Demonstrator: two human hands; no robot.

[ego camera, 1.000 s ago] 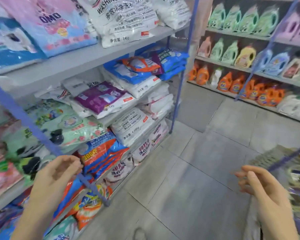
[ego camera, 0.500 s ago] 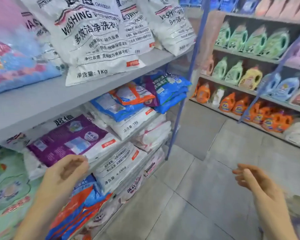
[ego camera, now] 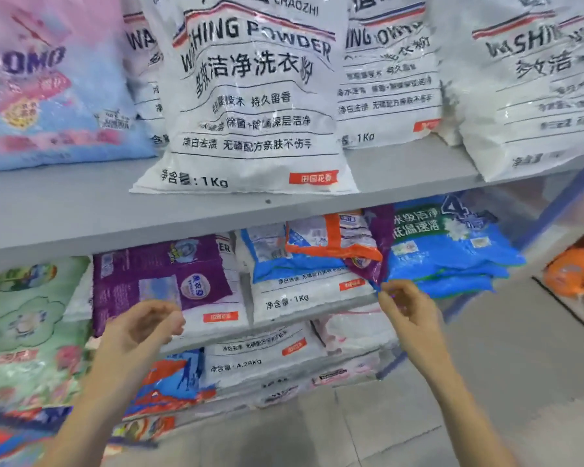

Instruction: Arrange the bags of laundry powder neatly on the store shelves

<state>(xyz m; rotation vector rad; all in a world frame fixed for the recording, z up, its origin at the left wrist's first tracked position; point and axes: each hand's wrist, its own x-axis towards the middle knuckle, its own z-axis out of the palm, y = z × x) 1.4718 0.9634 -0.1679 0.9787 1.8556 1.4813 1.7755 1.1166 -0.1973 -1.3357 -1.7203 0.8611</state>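
The right hand is loosely curled and holds nothing, poised just beside the lower corner of a purple bag on the middle shelf. The left hand is half curled and empty too. White bags on the top shelf look roughly lined up. The purple bag and an orange-edged bag lie crooked across the stacks, so most of the tidying seems still to do.

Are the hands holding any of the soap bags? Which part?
The left hand holds nothing. The right hand has its fingers at the bottom corner of the small purple bag, but it is too blurry to tell whether they pinch it.
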